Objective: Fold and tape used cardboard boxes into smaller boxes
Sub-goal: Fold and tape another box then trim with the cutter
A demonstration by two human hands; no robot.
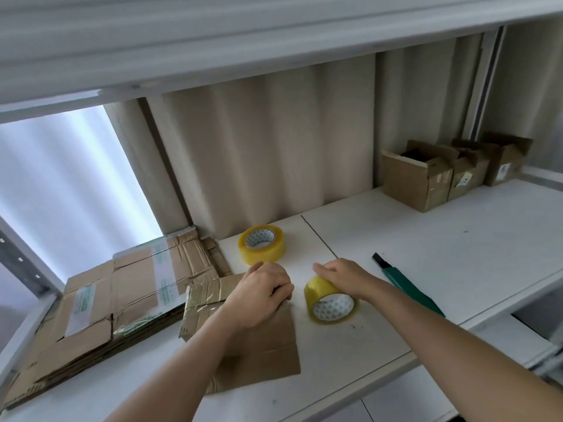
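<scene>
Our left hand (262, 295) pinches the cardboard (259, 354) edge; right hand (341, 277) fingers curl over the tape roll (330, 301); we'd hold the fold firm before taping.

the flattened boxes (100, 303) and the folded piece (259, 345) are matt brown cardboard, creased and patched with shiny tape, the two tape rolls (262, 245) (332, 303) are glossy yellowish plastic film on printed paper cores, the knife (408, 284) looks smooth green plastic, and the shelf (426, 239) is smooth matt white.
</scene>
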